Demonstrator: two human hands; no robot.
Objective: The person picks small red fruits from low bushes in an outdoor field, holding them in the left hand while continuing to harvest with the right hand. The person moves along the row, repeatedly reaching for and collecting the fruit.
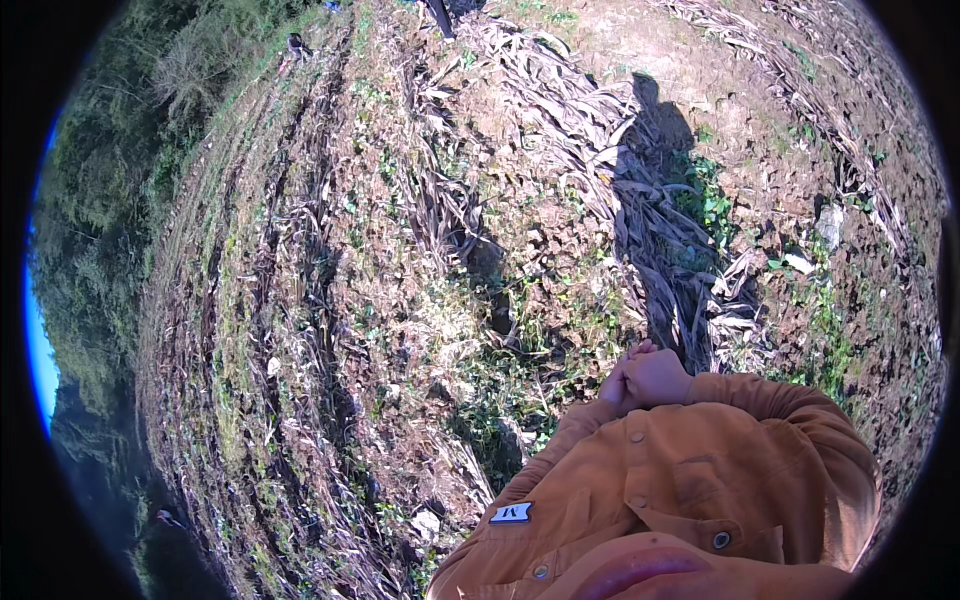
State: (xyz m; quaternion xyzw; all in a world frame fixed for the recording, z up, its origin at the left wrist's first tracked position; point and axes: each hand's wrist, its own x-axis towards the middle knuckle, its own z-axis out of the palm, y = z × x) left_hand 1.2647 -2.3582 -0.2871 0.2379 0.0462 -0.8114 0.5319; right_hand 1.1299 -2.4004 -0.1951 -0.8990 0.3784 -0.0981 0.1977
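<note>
My left hand [615, 387] and my right hand [658, 377] are clasped together in front of my waist. The right hand lies against the left one, with fingers folded in. No object shows in either; the inner sides of the palms are hidden. Both arms are bent, in the brown sleeves of a button-front jacket [690, 465]. Just beyond the hands, a row of dry corn stalks and leaves [667, 247] lies on the ground, partly under a dark shadow. Green low plants [705, 199] grow beside this row.
More rows of dry stalks [442, 195] cross the clod-covered soil [525, 247]. Pale stones [830, 225] lie at the right. Part of a person in dark trousers [441, 19] shows at the top edge; another person [296, 49] is farther off. Dense trees [97, 247] border the field at left.
</note>
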